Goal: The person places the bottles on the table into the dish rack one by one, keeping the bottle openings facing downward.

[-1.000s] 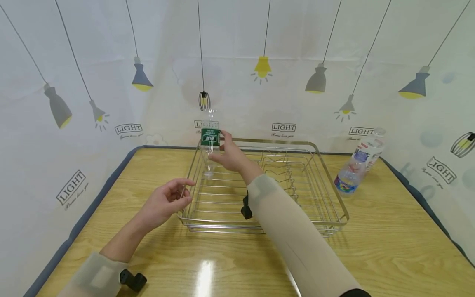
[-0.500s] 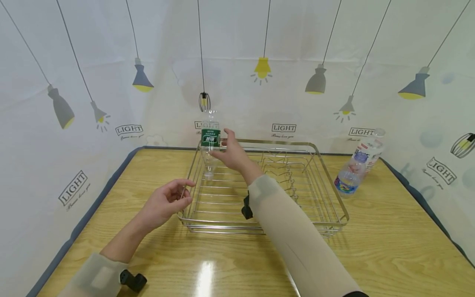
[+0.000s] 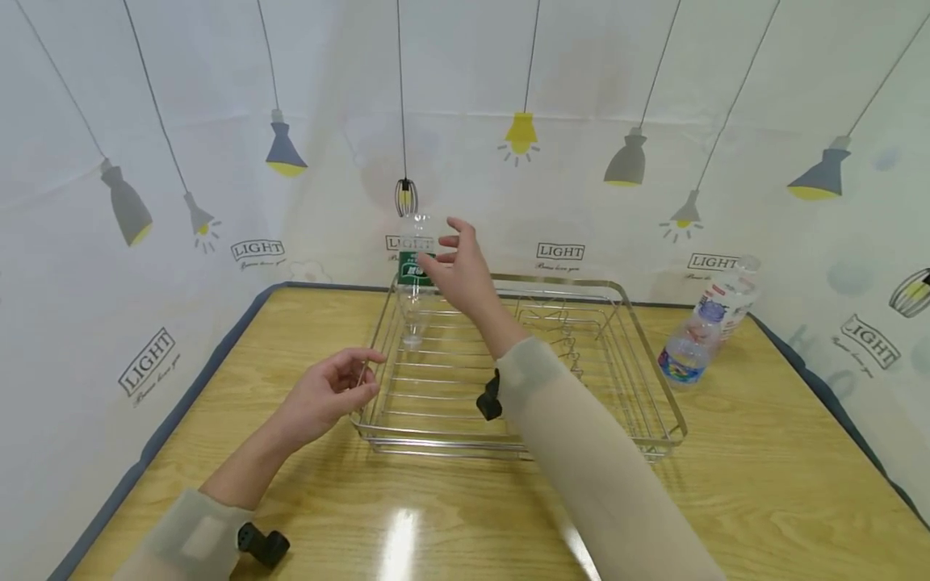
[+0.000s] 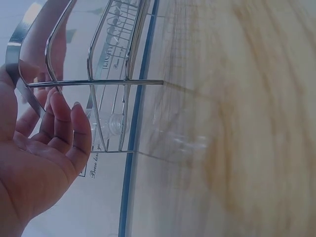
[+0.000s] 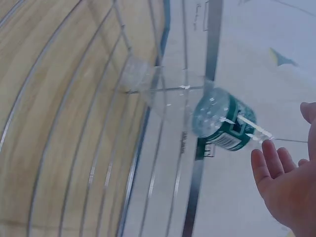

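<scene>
A clear plastic bottle (image 3: 415,303) with a green label stands upside down, neck lowest, inside the back left corner of a wire dish rack (image 3: 465,436). My right hand (image 3: 465,270) is beside the bottle's upper part with fingers spread and relaxed; in the right wrist view the fingers (image 5: 273,160) show near the bottle's base, not wrapped around it. At the rack's left side, my left hand (image 3: 327,395) has its fingers curled around the rim; the left wrist view shows these curled fingers (image 4: 61,121) at the metal band.
To the right of the rack stand a clear bottle with a purple cap (image 3: 686,355) and a taller white-labelled bottle (image 3: 735,294) partly behind it. The wooden table (image 3: 465,516) meets a lamp-patterned cloth (image 3: 472,194) at the back and sides.
My right hand has drawn off the bottle's side and risen slightly, its fingers extending. The bottle stays upside down in the rack, and the left hand stays at the rim.
</scene>
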### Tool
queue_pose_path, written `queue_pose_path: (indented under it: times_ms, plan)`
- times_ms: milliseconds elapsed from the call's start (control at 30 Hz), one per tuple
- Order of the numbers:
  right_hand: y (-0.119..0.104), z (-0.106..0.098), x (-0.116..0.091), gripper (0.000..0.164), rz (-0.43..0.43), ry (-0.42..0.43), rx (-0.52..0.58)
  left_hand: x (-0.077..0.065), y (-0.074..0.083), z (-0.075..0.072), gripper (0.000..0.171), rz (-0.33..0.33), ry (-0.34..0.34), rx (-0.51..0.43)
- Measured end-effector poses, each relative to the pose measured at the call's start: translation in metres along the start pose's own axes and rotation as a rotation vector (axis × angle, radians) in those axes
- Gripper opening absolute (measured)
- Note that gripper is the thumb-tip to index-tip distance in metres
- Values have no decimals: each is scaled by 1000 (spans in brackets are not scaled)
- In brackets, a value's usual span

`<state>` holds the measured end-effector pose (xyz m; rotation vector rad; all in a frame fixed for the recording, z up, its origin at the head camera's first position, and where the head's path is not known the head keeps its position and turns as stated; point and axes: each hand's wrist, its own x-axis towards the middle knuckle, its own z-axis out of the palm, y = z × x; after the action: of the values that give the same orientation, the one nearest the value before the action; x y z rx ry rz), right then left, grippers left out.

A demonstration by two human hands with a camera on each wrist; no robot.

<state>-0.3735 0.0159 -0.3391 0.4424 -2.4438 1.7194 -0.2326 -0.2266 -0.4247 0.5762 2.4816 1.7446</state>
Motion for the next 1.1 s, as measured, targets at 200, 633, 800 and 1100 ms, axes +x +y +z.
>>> queue_pose_path:
  times_ms: [200, 633, 800, 1100]
  plan:
    - [-24, -16, -11, 81, -67, -23, 21, 0, 1, 1, 40, 0, -1, 1]
    - [-48, -105, -51, 75, -177, -41, -23, 1, 0, 1, 43, 14, -4, -1]
    - [-42, -144, -71, 73, -186, -43, -68, 0, 1, 1, 41, 6, -1, 12]
    - [-23, -213, -117, 70, -132, 16, -221, 2, 0, 1, 40, -5, 6, 39]
